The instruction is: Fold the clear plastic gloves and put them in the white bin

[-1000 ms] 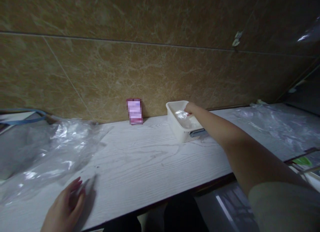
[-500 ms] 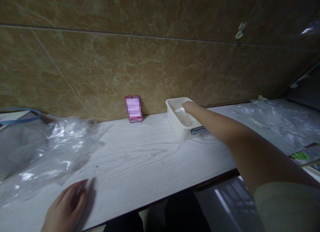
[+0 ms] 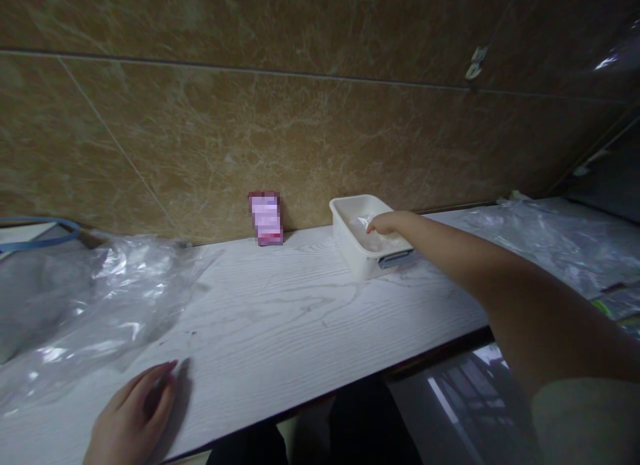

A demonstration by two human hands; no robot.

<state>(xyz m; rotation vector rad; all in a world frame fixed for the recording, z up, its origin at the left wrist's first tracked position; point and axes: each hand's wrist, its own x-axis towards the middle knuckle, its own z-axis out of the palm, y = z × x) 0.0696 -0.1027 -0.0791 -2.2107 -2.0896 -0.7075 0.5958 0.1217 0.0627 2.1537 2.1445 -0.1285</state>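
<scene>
My right hand (image 3: 386,223) reaches over the right side of a white plastic box (image 3: 350,255) and into it. Its fingers are closed and point down at clear, shiny plastic (image 3: 361,219) inside; whatever lies between the fingertips is too small to make out. On the front of the box is a grey clip (image 3: 395,259). At the lower left my left hand (image 3: 133,411) rests on the white wood-grain table (image 3: 280,338), fingers curled together with the thumb. A small pale spot shows between them, too unclear to name.
A phone (image 3: 267,218) with a blurred screen leans against the brown marbled wall (image 3: 300,138). Crumpled clear plastic (image 3: 125,285) covers the left of the table, beside a blue band (image 3: 45,243). More clear plastic sheeting (image 3: 555,241) lies to the right.
My right hand has drawn back to the right and nearer inside the box, so its fingers now show. The left hand has stayed in place.
</scene>
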